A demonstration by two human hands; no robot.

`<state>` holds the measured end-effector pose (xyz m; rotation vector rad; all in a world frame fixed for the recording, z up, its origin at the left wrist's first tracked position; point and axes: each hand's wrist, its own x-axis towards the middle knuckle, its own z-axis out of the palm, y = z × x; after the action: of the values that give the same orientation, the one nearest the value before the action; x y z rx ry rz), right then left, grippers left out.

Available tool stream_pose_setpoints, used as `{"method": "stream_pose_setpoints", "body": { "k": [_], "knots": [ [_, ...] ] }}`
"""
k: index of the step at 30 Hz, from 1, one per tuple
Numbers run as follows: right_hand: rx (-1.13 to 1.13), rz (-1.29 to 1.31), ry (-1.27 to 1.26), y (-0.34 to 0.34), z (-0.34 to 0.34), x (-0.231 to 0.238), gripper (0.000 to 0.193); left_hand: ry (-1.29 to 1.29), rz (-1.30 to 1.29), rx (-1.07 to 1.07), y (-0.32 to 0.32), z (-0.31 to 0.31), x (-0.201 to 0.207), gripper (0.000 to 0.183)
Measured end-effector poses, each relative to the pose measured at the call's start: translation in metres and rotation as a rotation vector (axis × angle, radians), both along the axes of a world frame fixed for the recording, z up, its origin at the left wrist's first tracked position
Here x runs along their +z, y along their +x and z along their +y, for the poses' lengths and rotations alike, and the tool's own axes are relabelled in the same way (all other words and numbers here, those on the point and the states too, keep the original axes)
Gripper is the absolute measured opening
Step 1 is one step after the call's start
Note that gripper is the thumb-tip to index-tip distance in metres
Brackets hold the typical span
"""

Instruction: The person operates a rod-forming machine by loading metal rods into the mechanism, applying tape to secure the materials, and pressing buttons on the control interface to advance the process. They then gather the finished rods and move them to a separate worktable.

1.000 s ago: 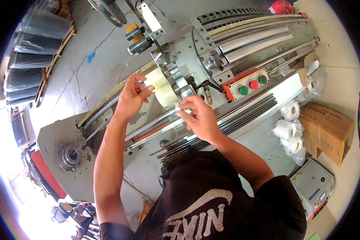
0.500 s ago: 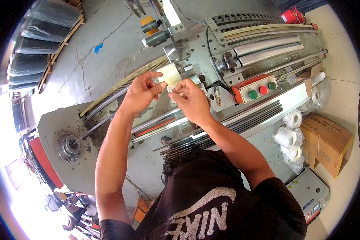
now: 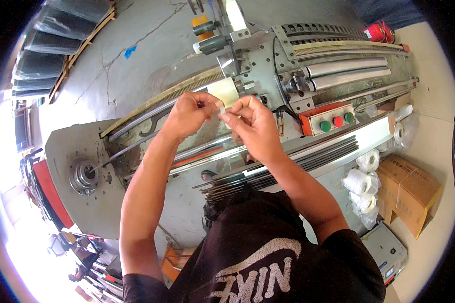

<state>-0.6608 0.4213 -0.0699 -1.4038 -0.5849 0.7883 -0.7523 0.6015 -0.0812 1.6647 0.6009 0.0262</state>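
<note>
My left hand point(image 3: 191, 115) is closed, thumb and forefinger pinched on one end of a small whitish strip point(image 3: 222, 109). My right hand point(image 3: 253, 123) pinches the other end between thumb and finger. Just beyond the fingertips a pale yellow roll point(image 3: 224, 91) is mounted on the machine, in front of a metal spindle. Whether the strip is joined to the roll I cannot tell. A thin metal rod point(image 3: 121, 155) runs from the round chuck point(image 3: 84, 177) at the left toward my left wrist, which hides its far end.
Right of my hands is a control box point(image 3: 326, 120) with green and red buttons. Long dark rods point(image 3: 308, 157) lie along the machine's near side. Wrapped white rolls point(image 3: 361, 182) and a cardboard box point(image 3: 409, 189) stand at the right. A red fire extinguisher point(image 3: 380, 33) is at the far right.
My left thumb and forefinger, apart before, have come together on the strip. Both hands are closer to each other. The view has shifted slightly.
</note>
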Motion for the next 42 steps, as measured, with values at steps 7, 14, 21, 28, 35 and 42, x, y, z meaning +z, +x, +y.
{"method": "stream_pose_setpoints", "body": {
  "k": [7, 14, 21, 28, 35, 42],
  "knots": [
    [0.107, 0.25, -0.159, 0.053, 0.026, -0.013, 0.022, -0.039, -0.143, 0.038, -0.005, 0.003, -0.005, 0.014],
    [0.333, 0.211, -0.231, 0.043, -0.003, 0.035, 0.027, 0.005, -0.154, 0.035, -0.008, 0.003, -0.01, 0.019],
    [0.321, 0.214, -0.423, 0.075, 0.021, 0.008, 0.032, 0.013, -0.133, 0.007, -0.008, -0.003, -0.006, 0.021],
    [0.366, 0.18, -0.459, 0.048, 0.009, 0.016, 0.037, 0.268, -0.033, -0.034, -0.007, -0.011, 0.003, 0.033],
    [0.205, 0.087, -0.372, 0.034, 0.015, 0.002, 0.024, 0.411, -0.059, 0.021, 0.004, -0.016, 0.008, 0.026],
    [1.169, 0.144, 0.123, -0.03, -0.082, 0.073, 0.016, 0.441, -0.051, 0.097, 0.009, -0.006, -0.008, 0.018]
  ]
}}
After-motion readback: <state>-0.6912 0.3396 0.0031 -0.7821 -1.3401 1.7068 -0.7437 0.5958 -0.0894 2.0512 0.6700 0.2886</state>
